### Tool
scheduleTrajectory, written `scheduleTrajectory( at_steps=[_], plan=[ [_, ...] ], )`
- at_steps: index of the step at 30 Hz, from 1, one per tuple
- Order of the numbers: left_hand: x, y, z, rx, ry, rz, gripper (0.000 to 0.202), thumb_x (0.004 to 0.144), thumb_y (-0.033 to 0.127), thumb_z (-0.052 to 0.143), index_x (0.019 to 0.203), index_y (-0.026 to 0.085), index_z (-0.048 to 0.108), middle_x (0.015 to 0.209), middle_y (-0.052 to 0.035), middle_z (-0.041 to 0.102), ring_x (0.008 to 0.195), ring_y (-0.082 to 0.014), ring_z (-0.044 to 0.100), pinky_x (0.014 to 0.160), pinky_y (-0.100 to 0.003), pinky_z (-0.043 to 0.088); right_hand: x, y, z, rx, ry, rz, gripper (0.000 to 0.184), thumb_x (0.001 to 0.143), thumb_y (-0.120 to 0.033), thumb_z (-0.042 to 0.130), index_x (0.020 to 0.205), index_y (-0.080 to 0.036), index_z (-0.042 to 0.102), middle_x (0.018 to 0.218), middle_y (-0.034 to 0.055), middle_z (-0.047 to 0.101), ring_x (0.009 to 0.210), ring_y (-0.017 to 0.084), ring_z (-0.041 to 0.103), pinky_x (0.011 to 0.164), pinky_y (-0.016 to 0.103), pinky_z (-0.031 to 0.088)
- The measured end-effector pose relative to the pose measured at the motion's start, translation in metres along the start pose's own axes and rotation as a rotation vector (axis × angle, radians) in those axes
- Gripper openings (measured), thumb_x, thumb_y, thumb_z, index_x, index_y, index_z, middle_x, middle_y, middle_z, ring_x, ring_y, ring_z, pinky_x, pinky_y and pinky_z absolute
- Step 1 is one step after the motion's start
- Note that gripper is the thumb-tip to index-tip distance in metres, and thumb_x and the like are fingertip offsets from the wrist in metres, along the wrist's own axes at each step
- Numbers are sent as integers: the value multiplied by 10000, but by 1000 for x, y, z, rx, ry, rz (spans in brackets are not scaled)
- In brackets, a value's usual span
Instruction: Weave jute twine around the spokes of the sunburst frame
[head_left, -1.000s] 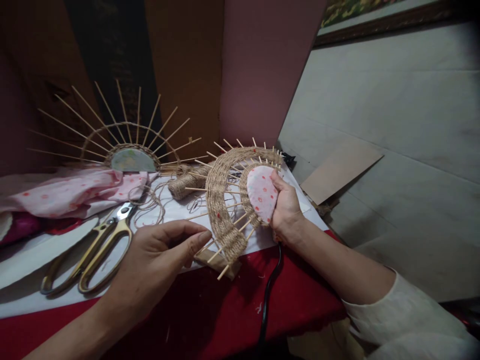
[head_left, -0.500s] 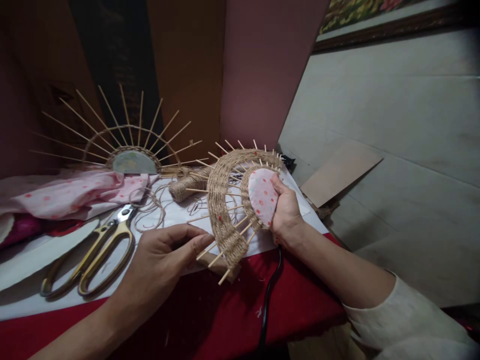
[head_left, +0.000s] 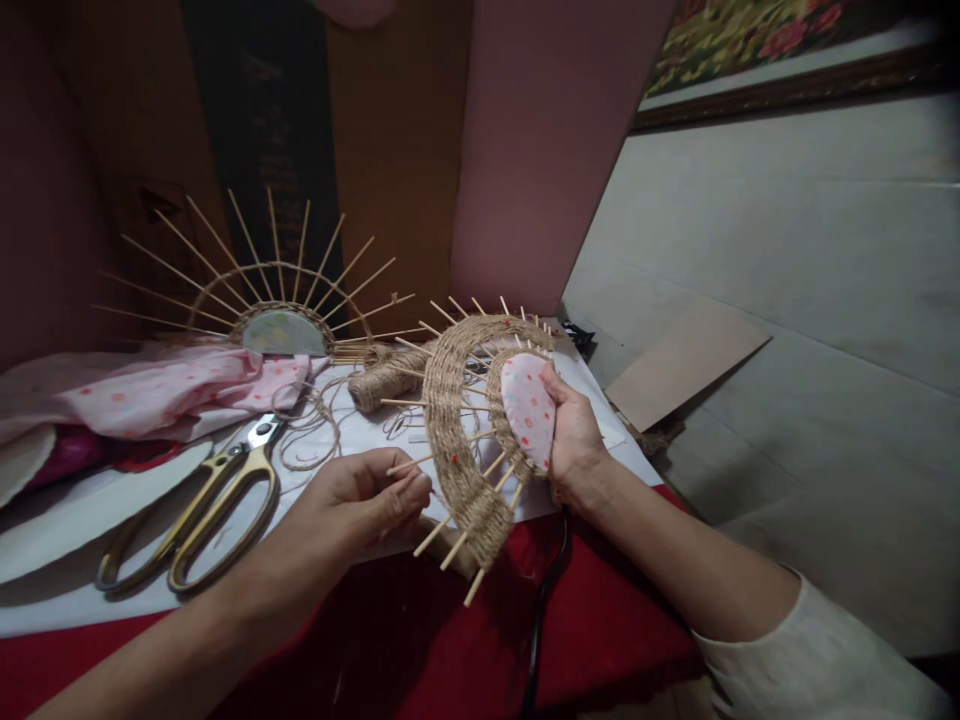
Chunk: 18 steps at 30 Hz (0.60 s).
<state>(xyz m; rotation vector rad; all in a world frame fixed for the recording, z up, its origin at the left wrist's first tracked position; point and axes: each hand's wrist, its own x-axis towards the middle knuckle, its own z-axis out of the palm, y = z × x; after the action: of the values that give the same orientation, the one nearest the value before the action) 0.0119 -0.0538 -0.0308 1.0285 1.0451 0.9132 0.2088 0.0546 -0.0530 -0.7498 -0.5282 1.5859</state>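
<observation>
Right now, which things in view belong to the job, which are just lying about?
Likely in the job:
- woven jute sunburst, in the right hand
- jute twine spool
- gold-handled scissors
- pink dotted cloth, matching the sunburst's centre

Apparently lying about:
- second sunburst, untouched
- black cable
- flat brown board

— What does the person have on?
— A sleeve [head_left: 810,650] on the right forearm [head_left: 675,560]; off-white, plain, loose enough to stand wider than the forearm inside it; the cloth creases softly and looks greyer where the shadow falls.
— Where does it end?
— Partway down the forearm, in a rounded edge; below that the forearm is bare, and so is the right hand [head_left: 574,430].
— And the other side?
— The left forearm [head_left: 202,620] is bare as far as it shows; the left hand [head_left: 367,510] is bare too; the upper arm is out of sight.
</observation>
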Motion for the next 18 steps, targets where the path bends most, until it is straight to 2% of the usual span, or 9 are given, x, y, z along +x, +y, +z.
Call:
scheduleTrajectory(
  at_steps=[3,7,12,18],
  plan=[
    [2,4,-5,-51,-40,-70,364,768,407,647,574,150,476,527,42,431,452,-54,330,437,-173,263,-3,-1,3,-24,24,64,243,839,-351,519,818,-151,655,646,57,700,629,205,672,656,371,566],
    [3,9,-9,-106,-53,-163,406,779,438,615,536,159,449,516,43,397,448,-64,305,485,-204,336,-6,-1,7,4,89,121,250,855,-339,505,818,-146,660,654,56,706,649,207,679,670,374,565],
    [6,8,-11,-153,-91,-176,418,779,435,620,519,153,452,475,56,360,428,-55,215,480,-201,321,-6,-1,8,53,103,136,237,854,-324,521,797,-139,659,663,59,710,610,199,673,641,349,562],
    [5,8,-11,-158,-99,-153,397,742,418,660,512,147,486,484,48,361,451,-63,240,452,-194,285,-3,0,5,0,60,152,270,857,-349,514,780,-132,656,647,67,702,576,194,663,618,344,560]
  ],
)
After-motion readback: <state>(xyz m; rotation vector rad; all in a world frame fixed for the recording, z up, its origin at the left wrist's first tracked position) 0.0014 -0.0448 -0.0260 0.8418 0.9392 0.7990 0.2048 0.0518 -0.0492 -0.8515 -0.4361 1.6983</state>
